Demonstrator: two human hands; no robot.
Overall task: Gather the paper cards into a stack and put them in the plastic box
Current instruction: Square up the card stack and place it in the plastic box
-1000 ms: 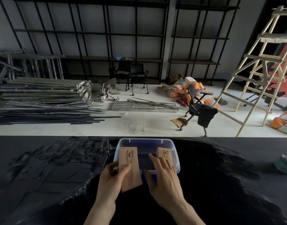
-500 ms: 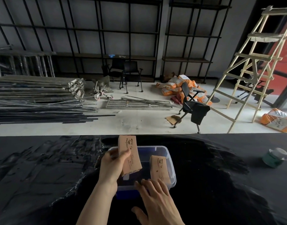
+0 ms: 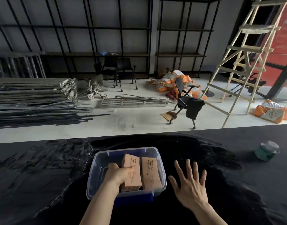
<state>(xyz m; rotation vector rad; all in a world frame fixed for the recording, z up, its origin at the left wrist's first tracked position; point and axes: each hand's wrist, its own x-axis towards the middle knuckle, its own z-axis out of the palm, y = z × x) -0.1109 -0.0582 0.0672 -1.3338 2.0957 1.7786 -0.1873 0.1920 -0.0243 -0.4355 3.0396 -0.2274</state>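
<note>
Now left hand (image 3: 118, 175) lowered into plastic box (image 3: 97, 161), fingers pinching card stack (image 3: 131, 172), right hand (image 3: 190, 186) withdrawn, fingers spread.

A black-covered table (image 3: 204, 159) carries a clear plastic box (image 3: 97, 161) near its middle and a small green lidded container (image 3: 266, 151) far right.

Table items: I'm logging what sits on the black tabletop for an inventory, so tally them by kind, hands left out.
Card stacks: 2, one gripped by the left hand, one lying beside it, both inside the box
Plastic box: 1
Green jar: 1
Total: 4
The right hand is spread open and empty.
</note>
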